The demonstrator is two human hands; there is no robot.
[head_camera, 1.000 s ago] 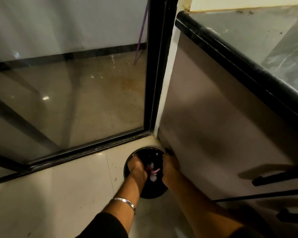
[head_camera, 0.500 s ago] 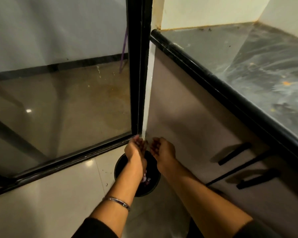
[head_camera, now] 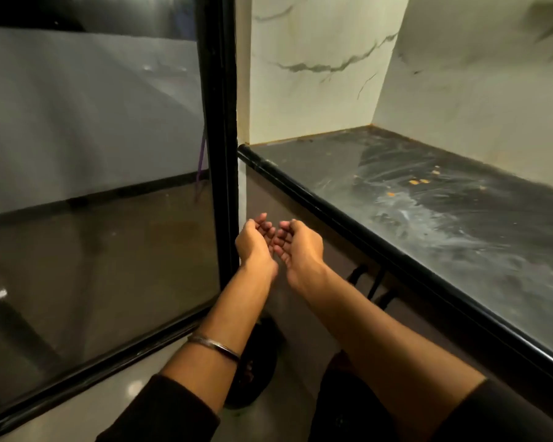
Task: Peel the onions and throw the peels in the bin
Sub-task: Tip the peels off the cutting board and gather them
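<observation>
My left hand (head_camera: 254, 239) and my right hand (head_camera: 297, 245) are raised side by side in front of the counter's edge, palms turned up, fingers loosely curled and holding nothing. Far below them the round black bin (head_camera: 257, 374) stands on the floor in the corner, mostly hidden behind my left forearm; a bit of pinkish peel shows inside it. No onion is in view.
A dark stone counter (head_camera: 460, 218) with a black rounded edge runs along the right, with small orange scraps on it. Black cabinet handles (head_camera: 375, 282) stick out below it. A glass door with a black frame (head_camera: 219, 138) stands on the left.
Both hands have risen from the bin's mouth to counter height and now hold nothing. The view has tilted up, so the bin has dropped low in the frame.
</observation>
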